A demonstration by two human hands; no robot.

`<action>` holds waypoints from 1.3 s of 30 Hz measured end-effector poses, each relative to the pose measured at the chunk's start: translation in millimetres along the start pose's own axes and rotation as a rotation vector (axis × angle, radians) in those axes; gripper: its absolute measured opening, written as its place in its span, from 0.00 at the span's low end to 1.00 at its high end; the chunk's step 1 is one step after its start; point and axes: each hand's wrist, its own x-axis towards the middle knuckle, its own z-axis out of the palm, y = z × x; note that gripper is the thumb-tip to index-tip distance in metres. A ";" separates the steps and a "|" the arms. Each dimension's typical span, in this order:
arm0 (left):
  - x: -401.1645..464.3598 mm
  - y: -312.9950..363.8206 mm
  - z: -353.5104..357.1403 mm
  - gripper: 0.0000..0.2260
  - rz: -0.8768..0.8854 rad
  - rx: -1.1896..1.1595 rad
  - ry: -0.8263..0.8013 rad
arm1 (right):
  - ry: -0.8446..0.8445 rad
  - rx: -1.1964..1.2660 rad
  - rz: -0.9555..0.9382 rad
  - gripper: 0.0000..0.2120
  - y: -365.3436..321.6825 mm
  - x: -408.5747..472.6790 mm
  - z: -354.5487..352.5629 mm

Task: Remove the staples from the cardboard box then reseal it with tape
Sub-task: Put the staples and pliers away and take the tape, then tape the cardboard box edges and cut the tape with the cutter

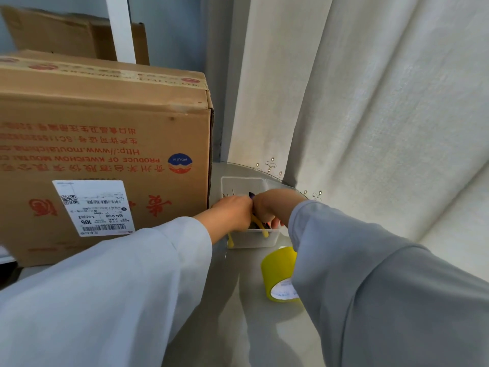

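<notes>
There's the big brown cardboard box with red print and a white shipping label (100,160), standing on the grey tabletop (238,313) at the left, its top seam taped over. A pale curtain (370,102) hangs along the right. Both grey-sleeved arms reach forward to the small clear plastic tray (254,239) just beside the box's lower right corner. The left hand (232,210) and right hand (275,206) meet over the tray, fingers curled around a yellow-handled tool (260,226); which hand really holds it, I cannot tell. The yellow roll of tape (277,274) lies on the table just this side of the tray, partly under the right sleeve.
</notes>
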 end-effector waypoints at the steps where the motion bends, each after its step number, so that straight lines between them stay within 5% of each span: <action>1: -1.7 -0.5 -0.1 0.12 0.005 -0.006 -0.003 | 0.004 0.014 0.007 0.12 -0.2 -1.5 0.1; 11: -17.5 2.3 -7.2 0.13 -0.009 0.049 -0.005 | 0.084 0.131 0.034 0.08 -4.1 -6.8 -0.3; 17: -19.4 18.4 -16.2 0.15 0.051 -0.096 -0.020 | 0.618 0.494 0.176 0.08 21.0 -23.5 -14.0; 23: -49.4 39.6 -15.0 0.06 0.093 -0.524 -0.159 | 0.522 0.481 0.168 0.12 36.6 -57.7 -10.2; 29: -75.8 43.3 12.6 0.17 0.099 -0.466 -0.144 | 0.410 0.444 0.174 0.12 45.4 -81.9 12.7; 35: -93.0 38.6 17.5 0.11 0.044 -0.585 -0.181 | 0.415 0.521 0.167 0.16 45.3 -93.5 24.3; 39: -107.7 25.8 4.0 0.16 0.009 -0.598 -0.146 | 0.412 0.585 0.149 0.13 37.4 -101.1 19.8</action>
